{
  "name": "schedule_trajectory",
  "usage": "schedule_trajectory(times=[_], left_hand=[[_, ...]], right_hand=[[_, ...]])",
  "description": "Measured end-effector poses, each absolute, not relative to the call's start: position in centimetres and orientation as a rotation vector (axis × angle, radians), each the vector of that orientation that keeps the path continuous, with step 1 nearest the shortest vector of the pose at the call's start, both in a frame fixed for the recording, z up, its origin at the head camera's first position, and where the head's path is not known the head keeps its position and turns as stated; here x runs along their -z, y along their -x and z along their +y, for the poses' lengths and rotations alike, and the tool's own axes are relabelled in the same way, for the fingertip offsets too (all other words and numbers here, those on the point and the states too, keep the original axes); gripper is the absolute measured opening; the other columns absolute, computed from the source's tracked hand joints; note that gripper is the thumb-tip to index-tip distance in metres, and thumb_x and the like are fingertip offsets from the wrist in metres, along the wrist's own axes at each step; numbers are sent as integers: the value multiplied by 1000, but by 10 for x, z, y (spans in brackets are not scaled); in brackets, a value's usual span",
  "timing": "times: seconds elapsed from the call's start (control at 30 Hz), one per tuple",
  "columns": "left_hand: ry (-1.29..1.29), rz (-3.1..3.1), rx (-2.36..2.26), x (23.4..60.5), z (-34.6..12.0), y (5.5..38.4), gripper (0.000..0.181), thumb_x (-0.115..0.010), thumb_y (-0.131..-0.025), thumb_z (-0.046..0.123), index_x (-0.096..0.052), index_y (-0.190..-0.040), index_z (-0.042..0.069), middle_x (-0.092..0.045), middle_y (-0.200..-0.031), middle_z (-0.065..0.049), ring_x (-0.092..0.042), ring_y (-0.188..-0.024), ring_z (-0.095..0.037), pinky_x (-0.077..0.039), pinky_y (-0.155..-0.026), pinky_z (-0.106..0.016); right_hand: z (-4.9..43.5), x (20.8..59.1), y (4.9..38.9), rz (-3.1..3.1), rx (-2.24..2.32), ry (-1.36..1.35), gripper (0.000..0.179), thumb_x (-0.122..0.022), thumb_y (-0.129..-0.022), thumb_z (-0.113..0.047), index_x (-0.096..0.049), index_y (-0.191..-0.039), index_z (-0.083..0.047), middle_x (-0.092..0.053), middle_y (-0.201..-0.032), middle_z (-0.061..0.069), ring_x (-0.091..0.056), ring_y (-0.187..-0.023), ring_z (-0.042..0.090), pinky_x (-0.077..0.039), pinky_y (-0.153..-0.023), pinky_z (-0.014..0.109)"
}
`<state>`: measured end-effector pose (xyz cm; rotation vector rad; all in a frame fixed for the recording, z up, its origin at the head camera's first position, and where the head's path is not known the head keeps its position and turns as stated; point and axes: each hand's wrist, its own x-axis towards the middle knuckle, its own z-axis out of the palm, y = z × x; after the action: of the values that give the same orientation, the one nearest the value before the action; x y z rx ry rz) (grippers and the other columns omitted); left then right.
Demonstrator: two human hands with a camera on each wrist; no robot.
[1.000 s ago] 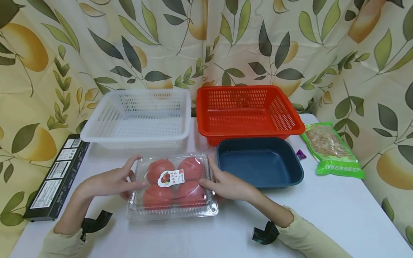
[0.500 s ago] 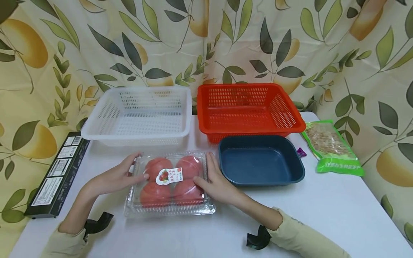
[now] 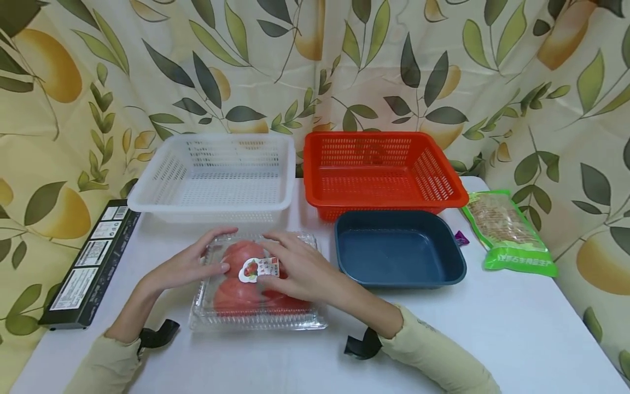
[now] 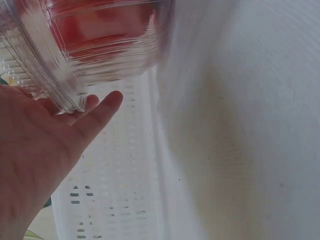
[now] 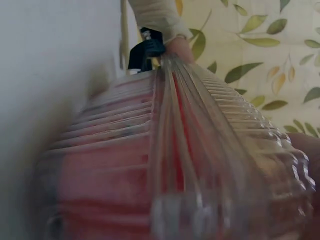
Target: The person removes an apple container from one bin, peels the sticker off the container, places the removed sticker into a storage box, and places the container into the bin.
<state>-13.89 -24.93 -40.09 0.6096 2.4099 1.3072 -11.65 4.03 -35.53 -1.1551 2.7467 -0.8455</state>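
Observation:
A clear plastic clamshell box (image 3: 256,322) lies on the white table, with several pinkish-red fruits (image 3: 236,296) like tomatoes inside and a white label (image 3: 250,269) on its lid. My left hand (image 3: 189,267) holds the box's left side, thumb on the lid. Its fingers reach along the ridged rim in the left wrist view. Over the lid's right half lies my right hand (image 3: 307,269), fingers spread and lightly bent, covering part of the label and the right-hand fruits. The right wrist view is filled by the blurred box side (image 5: 115,175); whether those fingertips press the lid is unclear.
A white basket (image 3: 216,205) and a red basket (image 3: 389,200) stand behind. Right of the box is a dark blue tray (image 3: 401,262), beside a purple-wrapped piece (image 3: 461,238) and a green-edged food bag (image 3: 512,235). A long black box (image 3: 88,262) lies at the left.
My right hand has left the box's right side and moved left over its lid. The left hand stays at the left side. The box slid slightly left earlier.

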Motion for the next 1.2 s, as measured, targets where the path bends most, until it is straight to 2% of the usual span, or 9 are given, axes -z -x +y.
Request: schedule_trajectory(times=[0.13, 0.23, 0.5, 0.77, 1.2], left_hand=[[-620, 2394, -1322, 404, -251, 140, 67, -64, -92, 26, -28, -148, 32, -33, -153, -8, -33, -140, -36, -34, -101, -69], [-640, 2387, -1327, 405, -251, 141, 67, -63, -93, 25, -27, -149, 30, -30, -155, -8, -29, -143, -36, -31, -102, -71], [-644, 2393, -1319, 405, -249, 140, 67, -62, -92, 26, -26, -149, 28, -29, -156, -7, -26, -143, -40, -30, -100, -74], [-654, 2370, -1341, 404, -250, 141, 67, -62, -92, 24, -27, -149, 28, -29, -155, -11, -30, -140, -37, -33, -100, -71], [-647, 2365, -1351, 404, -250, 141, 66, -62, -92, 24, -27, -148, 30, -31, -153, -12, -32, -139, -38, -34, -100, -69]], right_hand=[[21, 351, 124, 2674, 735, 1242, 67, -68, -85, -48, -47, -143, -22, -49, -145, -1, -48, -130, 18, -46, -104, 42], [13, 352, 128, 2645, 636, 1316, 66, -69, -85, -50, -48, -142, -25, -50, -144, -4, -48, -128, 14, -45, -105, 38], [12, 360, 133, 2639, 608, 1459, 52, -68, -87, -44, -57, -135, -26, -58, -135, -5, -52, -122, 11, -45, -105, 32], [11, 364, 135, 2679, 568, 1543, 44, -66, -90, -38, -60, -131, -24, -64, -126, -7, -54, -118, 10, -45, -104, 29], [12, 365, 134, 2672, 568, 1618, 43, -63, -92, -40, -60, -132, -24, -63, -128, -6, -53, -118, 11, -45, -104, 29]])
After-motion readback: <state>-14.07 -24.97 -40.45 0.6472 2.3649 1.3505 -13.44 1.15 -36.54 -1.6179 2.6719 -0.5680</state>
